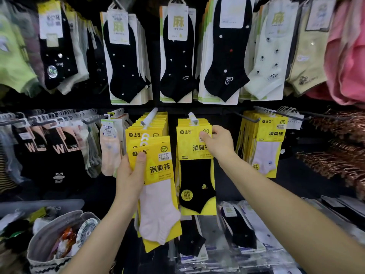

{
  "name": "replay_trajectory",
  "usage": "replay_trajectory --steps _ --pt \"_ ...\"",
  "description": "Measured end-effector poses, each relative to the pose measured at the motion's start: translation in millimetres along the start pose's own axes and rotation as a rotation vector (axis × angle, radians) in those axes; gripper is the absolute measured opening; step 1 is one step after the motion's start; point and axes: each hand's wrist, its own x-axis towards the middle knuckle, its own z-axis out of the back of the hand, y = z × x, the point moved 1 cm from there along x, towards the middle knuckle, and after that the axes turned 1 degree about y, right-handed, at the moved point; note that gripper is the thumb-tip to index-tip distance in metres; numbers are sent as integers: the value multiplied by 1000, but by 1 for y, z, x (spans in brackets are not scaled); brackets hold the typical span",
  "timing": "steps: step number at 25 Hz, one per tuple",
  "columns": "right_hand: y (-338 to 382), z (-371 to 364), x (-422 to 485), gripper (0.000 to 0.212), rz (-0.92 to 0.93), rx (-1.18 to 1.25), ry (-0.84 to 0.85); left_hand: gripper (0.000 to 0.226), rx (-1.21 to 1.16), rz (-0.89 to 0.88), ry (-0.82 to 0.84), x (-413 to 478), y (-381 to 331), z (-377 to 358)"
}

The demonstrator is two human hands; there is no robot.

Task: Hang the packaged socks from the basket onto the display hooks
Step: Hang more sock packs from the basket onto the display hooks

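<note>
**Both hands busy among the yellow sock packs**

At the lower left, a grey fabric bag [49, 246] is sitting open, with a small round fan [87, 229] and other wrapped items lying inside it. Above it, black socks marked with a W [57, 149] are hanging in a crowded row.

Moving right, the left hand [131, 175] is gripping a fanned stack of yellow packs [158, 194] holding pale pink socks. Its thumb [140, 159] is pressing on the front card and its fingers are curling round behind. The stack is being held in the air, in front of and just below the left white hook [149, 117], where more yellow packs are hanging.

Next along, the right white hook [193, 117] is carrying black-sock packs [195, 180]. The right hand [217, 143] is pinching the upper right corner of the front one, with the thumb lying on its face and the fingers tucked behind.

Further right, yellow packs with white socks [266, 147] are hanging from a dark wire hook. At the far right, copper-coloured hangers [335, 161] are bunching together in rows, and pink garments [347, 56] are hanging above them.
</note>
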Motion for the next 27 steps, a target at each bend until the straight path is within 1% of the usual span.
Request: replay_trajectory --steps 2,5,6,7,9,10,11,12,13,14,15,16,18,20,22,23,25,27 --pt "-3 -3 3 17 -16 -21 -29 40 -5 17 -7 0 1 -1" --pt "-7 -5 9 10 -57 -67 -16 23 -26 22 10 1 0 -12" --pt "-9 -4 9 11 -68 -80 -7 17 -30 26 10 1 -1 -17" --pt "-12 -3 9 15 -84 -87 -7 13 -41 37 11 1 -1 -21" --pt "-15 3 1 29 -86 -77 -81 10 -71 53 23 1 -2 -28" --pt "-17 7 -4 31 -43 -51 -124 10 -80 48 29 1 -3 -31" --pt "-17 9 -12 30 22 -7 -122 11 -86 43 38 1 -3 -34" --pt "-15 10 -20 28 87 36 -56 12 -88 38 52 0 -3 -38" --pt "-13 9 -29 27 132 47 55 13 -86 36 67 -1 -3 -42" --pt "-11 6 -36 29 158 22 161 14 -83 38 79 -3 -2 -48" --pt "-11 4 -41 30 171 -19 220 14 -86 49 91 -4 -2 -53" --pt "-11 4 -42 32 172 -55 221 13 -94 69 103 -6 -2 -58" --pt "-10 11 -39 27 121 -49 160 18 -108 116 137 -8 -1 -65" --pt "-15 20 -36 20 28 49 125 21 -110 169 181 -10 1 -68" --pt "-19 28 -36 18 -32 122 125 23 -89 204 184 -10 4 -68" --pt "-20 30 -37 18 -36 150 137 26 -73 213 169 -9 5 -68" --pt "-15 34 -37 19 13 173 167 29 -38 208 138 -9 5 -68" --pt "-4 38 -33 19 123 79 192 27 -3 185 125 -9 3 -69"
